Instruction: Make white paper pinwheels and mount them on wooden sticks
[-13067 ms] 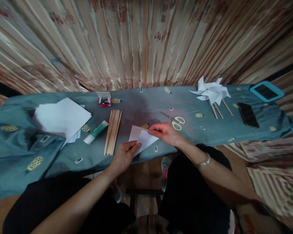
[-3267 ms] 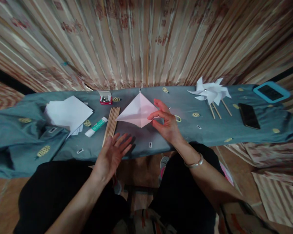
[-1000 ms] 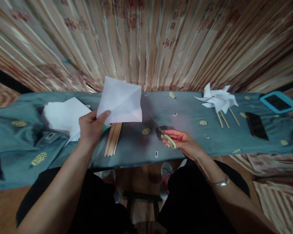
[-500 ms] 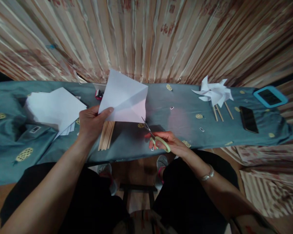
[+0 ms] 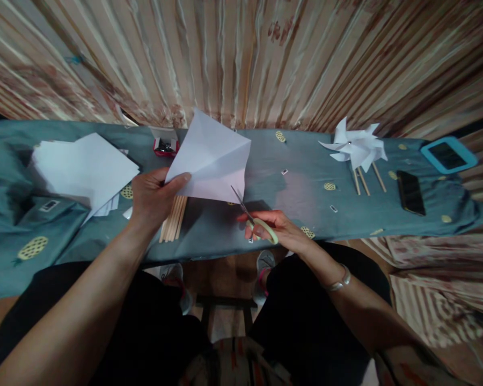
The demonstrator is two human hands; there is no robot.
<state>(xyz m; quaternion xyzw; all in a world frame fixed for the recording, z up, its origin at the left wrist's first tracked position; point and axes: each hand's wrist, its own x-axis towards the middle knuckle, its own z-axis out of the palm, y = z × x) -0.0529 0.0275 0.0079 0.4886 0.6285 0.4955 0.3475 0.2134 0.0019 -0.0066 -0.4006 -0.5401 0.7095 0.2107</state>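
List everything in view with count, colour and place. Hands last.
paper sheet: 1, white, in left hand
scissors: 1, pale yellow-green handles, in right hand
paper stack: 1, white, table's left
wooden sticks: several, tan, partly behind sheet
box: 1, red, open, beyond sticks
white item: 1, white, mostly hidden by left hand
pinwheels: overlapping, count unclear, white, table's right
phone: 1, black, right of pinwheels
framed device: 1, blue, far right
tablecloth: 1, grey-blue, yellow pineapples, across table
curtain: count unclear, beige, behind
striped fabric: count unclear, pale, lower right
shoes: 2, greyish, on floor
bracelet: 1, silver, right wrist
legs: 2, black-clothed, below table
hands: 2, bare, above table
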